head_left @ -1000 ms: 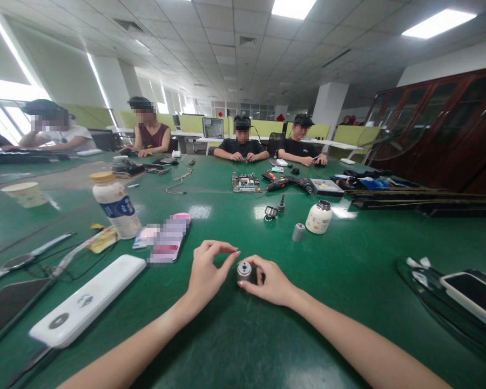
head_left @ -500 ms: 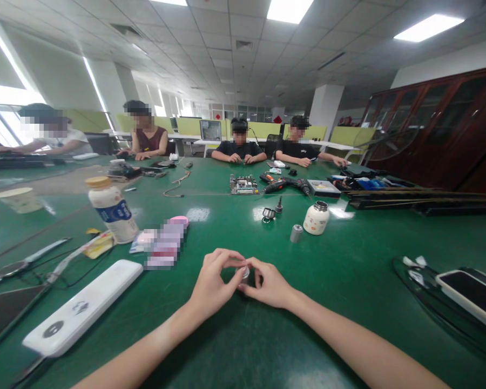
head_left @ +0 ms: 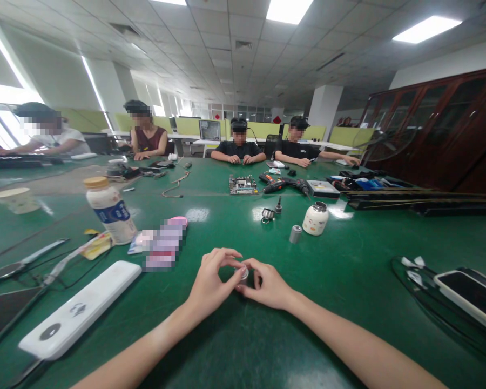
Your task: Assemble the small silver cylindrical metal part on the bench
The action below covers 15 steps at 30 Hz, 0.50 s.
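Observation:
Close in front of me, a small silver cylinder [head_left: 245, 277] sits between my two hands, partly covered by fingers. My left hand [head_left: 211, 276] has its thumb pressed on the cylinder's top, with the index finger arched above. From the other side, my right hand [head_left: 268, 284] pinches round the cylinder with thumb and forefinger. A similar silver cylinder [head_left: 295, 234] stands beyond, beside a cream-coloured small bottle [head_left: 315, 219] with a printed pattern and no lid. Behind them lie a metal lid with a ring [head_left: 268, 215] and a dark narrow part [head_left: 278, 205].
On the left are a long white device [head_left: 81, 310], a labelled bottle [head_left: 111, 213] and a paper cup [head_left: 16, 200]. A circuit board [head_left: 243, 185] and power drills [head_left: 283, 183] lie farther back. Phones and cables [head_left: 470, 294] are at right. Several people sit across the green table.
My left index finger has lifted slightly away from the cylinder's top. My right hand stays in about the same place. A co-worker's arm at the back right reaches a little farther out.

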{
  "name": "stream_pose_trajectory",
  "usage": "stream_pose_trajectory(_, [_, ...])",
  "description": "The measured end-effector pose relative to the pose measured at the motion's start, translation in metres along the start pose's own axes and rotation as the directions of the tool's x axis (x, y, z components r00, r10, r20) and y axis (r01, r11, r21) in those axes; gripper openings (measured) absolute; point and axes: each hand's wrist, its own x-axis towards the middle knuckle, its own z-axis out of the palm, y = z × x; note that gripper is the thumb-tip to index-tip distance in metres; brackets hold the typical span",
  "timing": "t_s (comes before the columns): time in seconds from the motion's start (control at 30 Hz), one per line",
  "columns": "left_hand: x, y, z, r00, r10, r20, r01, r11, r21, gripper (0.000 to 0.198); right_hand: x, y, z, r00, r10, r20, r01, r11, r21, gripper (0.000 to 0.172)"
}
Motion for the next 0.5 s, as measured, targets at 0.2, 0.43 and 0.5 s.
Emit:
stream_pose_trajectory(0.2, [0.003, -0.003, -0.002, 0.994, -0.025, -0.104, 0.021, 0.999, -0.037, 0.018, 0.000, -0.003, -0.002, 1.000, 0.007, -0.006, -0.007, 1.000, 0.002, 0.043])
stream_pose_trajectory(0.43, [0.001, -0.034, 0.004, 0.995, -0.100, -0.025, 0.102, 0.990, 0.100, 0.014, 0.000, -0.006, -0.003, 1.000, 0.012, 0.009, -0.012, 1.000, 0.014, 0.040])
stream_pose_trajectory(0.5, [0.000, -0.042, 0.006, 0.991, -0.131, 0.041, 0.126, 0.987, 0.094, 0.020, -0.001, -0.006, -0.004, 1.000, 0.022, 0.014, -0.022, 1.000, 0.004, 0.040])
